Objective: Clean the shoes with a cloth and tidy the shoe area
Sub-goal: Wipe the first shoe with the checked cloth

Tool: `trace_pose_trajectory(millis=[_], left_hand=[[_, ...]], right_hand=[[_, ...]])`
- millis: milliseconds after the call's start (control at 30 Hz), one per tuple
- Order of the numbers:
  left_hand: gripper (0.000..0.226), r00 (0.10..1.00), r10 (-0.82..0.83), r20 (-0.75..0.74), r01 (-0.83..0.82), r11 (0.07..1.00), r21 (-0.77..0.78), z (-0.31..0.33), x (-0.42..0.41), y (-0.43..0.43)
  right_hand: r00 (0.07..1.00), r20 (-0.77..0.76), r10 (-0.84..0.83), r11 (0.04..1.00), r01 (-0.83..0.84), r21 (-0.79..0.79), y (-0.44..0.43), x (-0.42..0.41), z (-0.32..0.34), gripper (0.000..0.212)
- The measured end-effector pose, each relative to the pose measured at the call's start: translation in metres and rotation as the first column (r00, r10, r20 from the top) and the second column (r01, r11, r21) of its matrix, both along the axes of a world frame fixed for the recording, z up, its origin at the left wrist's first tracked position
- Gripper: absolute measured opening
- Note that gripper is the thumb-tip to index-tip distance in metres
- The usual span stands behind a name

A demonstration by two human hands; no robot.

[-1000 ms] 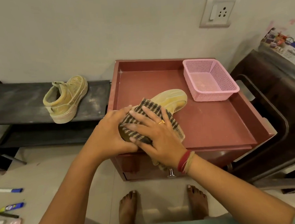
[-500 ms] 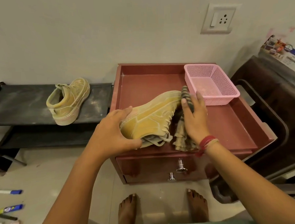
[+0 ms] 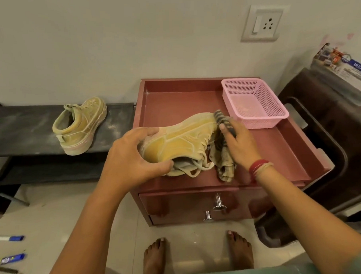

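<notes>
Step in hand: wiping the first shoe (image 3: 179,139), which lies tipped on its side on the red cabinet top (image 3: 269,153), toe toward the pink basket (image 3: 254,104) and laces trailing toward the front edge; the left hand (image 3: 135,159) grips the heel end, fingers over the sole side and thumb curled at the collar; the right hand (image 3: 240,146) holds the striped cloth (image 3: 224,155) against the laced front of the shoe, the cloth lapping over the fingers and hanging below the palm; the thumb of this hand is hidden. The second shoe (image 3: 80,124) stands upright on the black rack (image 3: 20,131), well apart from the cabinet and apparently still dusty; the task is judged to be in its early part. Next move: draw the cloth along the lace side and toe while the left hand keeps the shoe from rolling, taking care not to snag the loose laces. Compared with a second ago: the shoe then lay flatter with the cloth spread across its rear under the right palm; it is now turned on its side, and the cloth has shifted to the toe end.
</notes>
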State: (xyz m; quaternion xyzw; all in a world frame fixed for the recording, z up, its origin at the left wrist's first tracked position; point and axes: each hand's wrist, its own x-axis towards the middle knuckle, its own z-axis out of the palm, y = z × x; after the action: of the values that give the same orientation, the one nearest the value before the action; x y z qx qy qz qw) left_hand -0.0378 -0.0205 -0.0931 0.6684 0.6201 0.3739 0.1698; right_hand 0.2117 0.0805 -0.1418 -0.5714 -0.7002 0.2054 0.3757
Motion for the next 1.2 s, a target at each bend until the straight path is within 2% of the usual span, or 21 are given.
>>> trace_pose_trajectory(millis=[33, 100, 167, 233, 367, 433, 500, 567, 600, 667, 733, 767, 867, 933, 1000, 1067, 1133, 1200], left_hand=[[0.087, 1.0, 0.005, 0.003, -0.005, 1.0, -0.001, 0.0, 0.0, 0.0], [0.086, 1.0, 0.018, 0.006, -0.018, 1.0, 0.004, -0.001, -0.001, 0.0], [0.085, 1.0, 0.025, 0.01, -0.025, 1.0, 0.005, -0.002, -0.002, 0.0], [0.086, 0.999, 0.027, 0.017, -0.027, 1.0, -0.008, -0.004, -0.005, 0.001], [0.085, 0.999, 0.028, 0.042, -0.027, 0.999, -0.017, -0.006, -0.007, -0.001], [0.084, 0.998, 0.034, 0.061, -0.032, 0.999, -0.026, -0.006, -0.006, 0.0], [0.085, 0.997, 0.044, 0.067, -0.041, 0.998, -0.04, -0.007, -0.007, 0.001], [0.085, 0.996, 0.052, 0.07, -0.048, 0.997, -0.053, -0.009, -0.009, 0.001], [0.084, 0.995, 0.057, 0.079, -0.052, 0.997, -0.061, -0.009, -0.01, 0.001], [0.084, 0.993, 0.059, 0.099, -0.052, 0.996, -0.078, -0.011, -0.011, 0.002], [0.084, 0.994, 0.05, 0.102, -0.041, 0.995, -0.089, -0.011, -0.012, 0.003], [0.084, 0.994, 0.049, 0.102, -0.039, 0.995, -0.095, -0.01, -0.012, 0.003], [0.083, 0.992, 0.059, 0.108, -0.048, 0.994, -0.099, -0.01, -0.013, 0.003], [0.083, 0.993, 0.055, 0.107, -0.045, 0.994, -0.095, -0.01, -0.013, 0.003], [0.081, 0.992, 0.05, 0.117, -0.038, 0.995, -0.097, -0.008, -0.014, 0.003], [0.078, 0.989, 0.044, 0.138, -0.029, 0.993, -0.113, -0.007, -0.016, 0.003], [0.077, 0.988, 0.043, 0.147, -0.024, 0.992, -0.126, -0.007, -0.018, 0.002], [0.077, 0.988, 0.046, 0.146, -0.028, 0.992, -0.122, -0.006, -0.019, 0.001]], right_hand=[[0.998, -0.049, -0.025, 0.999, 0.026, 0.03, -0.002, -0.002, 0.002, 0.067], [0.989, -0.11, 0.103, 0.987, -0.088, 0.132, -0.017, -0.02, 0.01, 0.053], [0.955, -0.032, 0.295, 0.941, -0.285, 0.18, -0.033, -0.044, 0.011, 0.044], [0.939, 0.019, 0.344, 0.927, -0.343, 0.149, -0.039, -0.054, 0.004, 0.046], [0.977, -0.099, 0.186, 0.982, -0.18, 0.064, -0.018, -0.039, -0.015, 0.055], [0.98, -0.165, 0.107, 0.993, -0.114, -0.031, -0.007, -0.029, -0.018, 0.055], [0.945, -0.328, -0.001, 0.992, -0.039, -0.117, -0.002, -0.022, -0.015, 0.043], [0.919, -0.389, -0.064, 0.998, 0.05, -0.046, -0.007, -0.021, -0.011, 0.021], [0.928, -0.371, -0.042, 0.998, 0.054, 0.021, -0.012, -0.023, -0.009, 0.021], [0.958, -0.27, 0.101, 0.992, -0.076, 0.1, -0.023, -0.035, -0.005, 0.037], [0.969, -0.12, 0.216, 0.972, -0.202, 0.121, -0.025, -0.042, -0.013, 0.048], [0.973, -0.096, 0.208, 0.974, -0.197, 0.111, -0.021, -0.04, -0.016, 0.047], [0.979, -0.197, 0.05, 0.999, -0.053, -0.009, -0.008, -0.022, -0.012, 0.051], [0.985, -0.173, -0.001, 1.0, 0.001, 0.0, -0.01, -0.015, -0.006, 0.057], [0.977, -0.109, 0.182, 0.98, -0.171, 0.106, -0.026, -0.026, 0.006, 0.049], [0.923, 0.003, 0.384, 0.914, -0.381, 0.141, -0.042, -0.042, 0.01, 0.046], [0.915, 0.028, 0.402, 0.906, -0.402, 0.13, -0.043, -0.044, 0.006, 0.047], [0.952, -0.039, 0.304, 0.948, -0.298, 0.114, -0.031, -0.036, -0.002, 0.05]])
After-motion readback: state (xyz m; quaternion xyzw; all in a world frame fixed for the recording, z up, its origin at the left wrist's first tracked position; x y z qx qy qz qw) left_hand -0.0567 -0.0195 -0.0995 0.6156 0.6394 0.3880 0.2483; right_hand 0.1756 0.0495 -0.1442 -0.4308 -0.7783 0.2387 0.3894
